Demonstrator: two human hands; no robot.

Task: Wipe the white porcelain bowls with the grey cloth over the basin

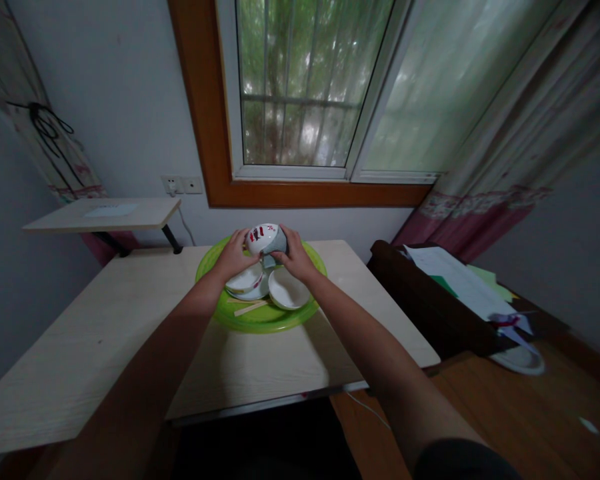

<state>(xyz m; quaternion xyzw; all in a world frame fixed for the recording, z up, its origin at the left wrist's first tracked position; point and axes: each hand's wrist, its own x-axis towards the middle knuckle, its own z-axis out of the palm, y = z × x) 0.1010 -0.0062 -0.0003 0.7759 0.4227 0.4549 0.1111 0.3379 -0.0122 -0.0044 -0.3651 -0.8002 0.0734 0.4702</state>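
A white bowl (261, 238) with red and dark markings is held tilted above the green tub (211, 319). My left hand (236, 256) grips its left side. On the opposite side, my right hand (295, 255) has its fingers round the bowl, and a grey patch beside the thumb could be a cloth or shadow. Below the hands, a white bowl (289, 289) lies in the tub at the right. To its left, another bowl (246, 280) rests on a white plate (261, 291). Pale chopsticks (250, 308) lie near the tub's front.
The tub stands on a pale wooden table (145, 300). A small raised shelf (150, 212) with a paper on it stands at the back left. Right of the table is a dark brown piece of furniture (405, 293) bearing papers (455, 277). A window (305, 87) rises behind.
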